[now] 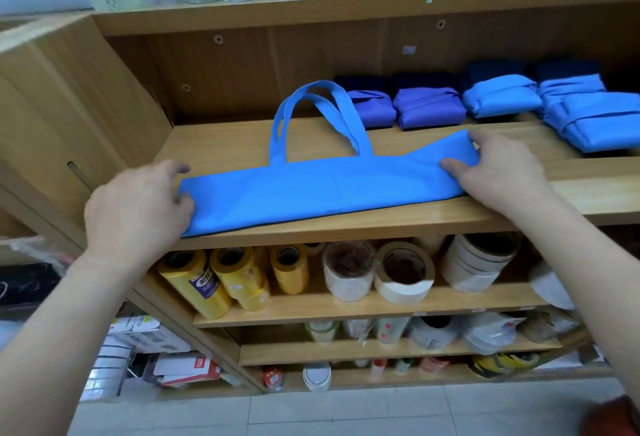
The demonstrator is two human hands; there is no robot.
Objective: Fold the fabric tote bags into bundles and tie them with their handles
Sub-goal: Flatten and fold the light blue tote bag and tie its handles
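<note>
Bag [325,190], bright blue, folded into a long flat strip, lies along the front edge of the shelf [398,222]. Its two handles [313,113] loop out from the bag's far edge toward the back, approx mid-length.

L hand [138,207] is at the bag's left end. Fingers [175,169] are curled round that end w/ the thumb tip on the fabric, gripping it. R hand [502,172] is at the bag's right end. Thumb is on top & fingers [479,138] wrap over the far edge, clamped on the fabric. That end is a bit creased.

Behind the bag, to its right, tied bundles sit in a row: purple bundles [429,108], then blue bundles [502,96], w/ darker ones further back. Below the bag, one level down, are yellow rolls [239,274] & white tape rolls [403,273].
</note>
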